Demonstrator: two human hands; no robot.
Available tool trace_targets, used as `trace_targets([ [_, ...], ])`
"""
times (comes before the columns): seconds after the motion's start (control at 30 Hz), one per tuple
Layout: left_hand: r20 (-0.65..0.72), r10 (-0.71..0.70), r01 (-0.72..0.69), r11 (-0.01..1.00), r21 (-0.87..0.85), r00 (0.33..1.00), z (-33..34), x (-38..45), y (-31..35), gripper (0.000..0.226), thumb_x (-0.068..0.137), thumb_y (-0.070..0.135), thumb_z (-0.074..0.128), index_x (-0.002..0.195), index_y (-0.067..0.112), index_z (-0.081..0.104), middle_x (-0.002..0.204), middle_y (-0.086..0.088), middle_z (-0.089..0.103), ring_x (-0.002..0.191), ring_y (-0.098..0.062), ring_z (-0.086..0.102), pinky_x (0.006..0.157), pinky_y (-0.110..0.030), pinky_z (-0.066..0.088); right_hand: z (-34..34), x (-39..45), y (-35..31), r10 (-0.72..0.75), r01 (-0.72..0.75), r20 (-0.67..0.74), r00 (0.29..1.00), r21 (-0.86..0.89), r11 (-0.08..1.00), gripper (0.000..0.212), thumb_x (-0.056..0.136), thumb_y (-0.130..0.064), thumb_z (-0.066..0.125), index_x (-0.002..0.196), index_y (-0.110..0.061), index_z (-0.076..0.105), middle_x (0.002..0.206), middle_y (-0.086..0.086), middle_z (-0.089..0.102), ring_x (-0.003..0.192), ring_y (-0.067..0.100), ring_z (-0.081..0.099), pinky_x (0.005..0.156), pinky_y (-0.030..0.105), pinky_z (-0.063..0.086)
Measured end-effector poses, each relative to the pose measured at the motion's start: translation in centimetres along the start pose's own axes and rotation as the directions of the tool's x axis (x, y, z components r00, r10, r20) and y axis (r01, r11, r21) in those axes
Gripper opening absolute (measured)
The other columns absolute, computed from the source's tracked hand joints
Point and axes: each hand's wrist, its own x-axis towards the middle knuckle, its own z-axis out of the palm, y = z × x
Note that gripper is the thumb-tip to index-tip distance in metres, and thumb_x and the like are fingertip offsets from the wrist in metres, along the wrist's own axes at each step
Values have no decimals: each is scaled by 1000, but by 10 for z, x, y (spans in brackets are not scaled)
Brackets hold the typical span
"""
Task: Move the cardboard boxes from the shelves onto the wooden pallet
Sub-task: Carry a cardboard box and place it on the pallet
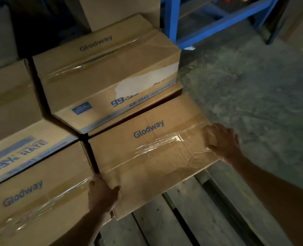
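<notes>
Concrete floor [253, 89]: open, unobstructed area to the right of the stack, extending back to the blue shelf frame [218, 23].

Wooden pallet [191, 219]: bare slats are exposed at the near right, in front of and below the handled box. Gaps between slats are visible.

Stacked boxes: a raised "Glodway" box [102, 68] sits behind the handled box, on top of a lower box whose edge shows beneath it. A box printed "RATE" [22, 148] stands at the left. A near-left box [40, 201] lies just beside the handled box, with only a narrow dark gap between their side edges.

Handled box [152, 153]: cardboard, taped along the top seam, marked "Glodway". It is at the pallet's right side; its near corner overhangs the bare slats. Whether its base rests fully on the pallet cannot be determined. Its right edge faces the open floor.

Right hand [221, 141]: fingers curled over the far right top edge, in contact with the tape end.

Left hand [102, 194]: clamped on the near left corner, thumb on the top face, fingers wrapped down the side in the gap.
</notes>
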Motion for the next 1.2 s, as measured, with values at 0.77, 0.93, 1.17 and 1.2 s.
trace_targets([
  [0.77, 366, 350, -505, 660, 557, 862, -4, -14, 12, 125, 63, 68, 73, 152, 36, -8, 160, -14, 1, 147, -33, 11, 115, -51, 21, 38, -61, -28, 339, -443, 377, 862, 233, 866, 74, 91, -45, 58, 150, -15, 25, 145, 14, 45, 128, 35, 48, 100, 39, 42],
  [0.93, 259, 448, -517, 739, 432, 856, -47, -13, 11, 95, 78, 62, 62, 151, 33, 10, 159, -7, 12, 142, -30, 27, 112, -50, 31, 9, -78, -72, 192, -322, 322, 927, 422, 847, 39, 92, -36, 60, 118, -7, 55, 116, 11, 63, 104, 25, 60, 86, 35, 47],
  [1.17, 157, 476, -501, 823, 267, 865, -133, -39, -24, 72, 86, 50, 59, 148, 28, 27, 148, -4, 35, 125, -25, 49, 98, -40, 46, -28, -137, -208, -135, -167, 365, 921, 685, 709, 31, 94, -19, 60, 122, -7, 58, 116, 9, 61, 89, 18, 59, 60, 22, 50],
  [1.2, 142, 492, -512, 819, 261, 859, -147, -42, -36, 69, 87, 49, 58, 147, 28, 29, 146, -3, 38, 123, -24, 51, 96, -39, 47, -28, -147, -230, -156, -161, 365, 918, 702, 694, 29, 93, -17, 61, 120, -6, 58, 111, 10, 60, 87, 17, 57, 61, 24, 49],
])
